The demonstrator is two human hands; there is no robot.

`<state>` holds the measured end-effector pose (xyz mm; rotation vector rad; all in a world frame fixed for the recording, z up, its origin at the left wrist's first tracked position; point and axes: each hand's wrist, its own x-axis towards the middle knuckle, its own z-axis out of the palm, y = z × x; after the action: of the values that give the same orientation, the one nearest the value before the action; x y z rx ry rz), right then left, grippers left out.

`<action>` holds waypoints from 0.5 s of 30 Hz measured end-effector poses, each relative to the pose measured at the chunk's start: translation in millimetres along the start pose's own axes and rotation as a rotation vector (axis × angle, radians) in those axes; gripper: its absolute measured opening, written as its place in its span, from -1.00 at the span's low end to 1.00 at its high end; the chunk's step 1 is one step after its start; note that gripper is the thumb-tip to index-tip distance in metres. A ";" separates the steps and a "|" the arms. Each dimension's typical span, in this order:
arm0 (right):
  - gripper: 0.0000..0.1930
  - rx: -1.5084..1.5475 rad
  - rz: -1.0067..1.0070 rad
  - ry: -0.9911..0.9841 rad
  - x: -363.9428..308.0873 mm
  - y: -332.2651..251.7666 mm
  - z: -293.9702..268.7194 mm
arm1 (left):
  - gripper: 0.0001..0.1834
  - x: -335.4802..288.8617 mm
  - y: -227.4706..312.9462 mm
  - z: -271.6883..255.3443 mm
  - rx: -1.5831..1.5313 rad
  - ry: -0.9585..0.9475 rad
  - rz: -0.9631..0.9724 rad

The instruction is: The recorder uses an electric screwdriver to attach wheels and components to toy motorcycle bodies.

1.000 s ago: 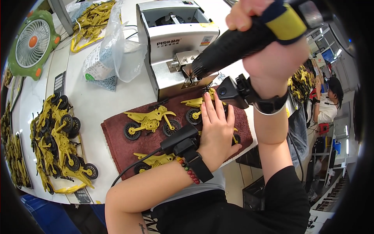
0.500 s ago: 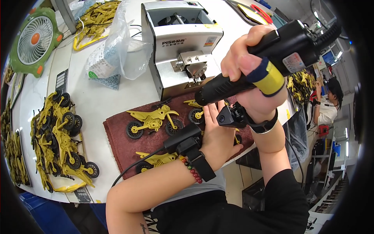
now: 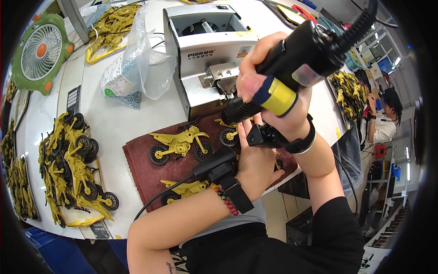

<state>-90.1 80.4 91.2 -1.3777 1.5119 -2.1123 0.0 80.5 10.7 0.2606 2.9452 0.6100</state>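
On the left of a white desk (image 3: 114, 150), a green fan (image 3: 42, 50) with a white grille and orange hub stands just beside a grey metal post (image 3: 75, 20). Nearer the middle sits a clear plastic bag (image 3: 157, 75) with a white label (image 3: 119, 84). Below the desk, lower left, is a blue bin (image 3: 59, 251). At far right, a co-worker (image 3: 382, 128) in a white top appears above shelves (image 3: 382, 179).
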 end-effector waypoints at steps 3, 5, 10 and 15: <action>-0.68 0.005 -0.088 -0.022 -0.6 -4.8 -3.0 | -0.02 -2.8 2.0 5.6 0.024 0.121 0.010; -0.69 0.069 -0.179 -0.009 11.6 -18.6 -5.4 | -0.03 -7.5 -4.8 4.5 0.067 0.187 -0.052; -0.76 0.083 -0.378 0.292 39.7 -41.4 -5.5 | -0.05 -5.7 0.2 3.4 0.026 0.325 -0.042; -0.72 0.267 -0.083 0.256 39.0 -43.9 6.6 | -0.06 -31.6 13.1 -27.5 0.112 0.245 0.086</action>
<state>-91.7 72.0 149.6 -1.1297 1.2105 -2.5137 28.5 75.8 43.7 0.3477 3.2246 0.5223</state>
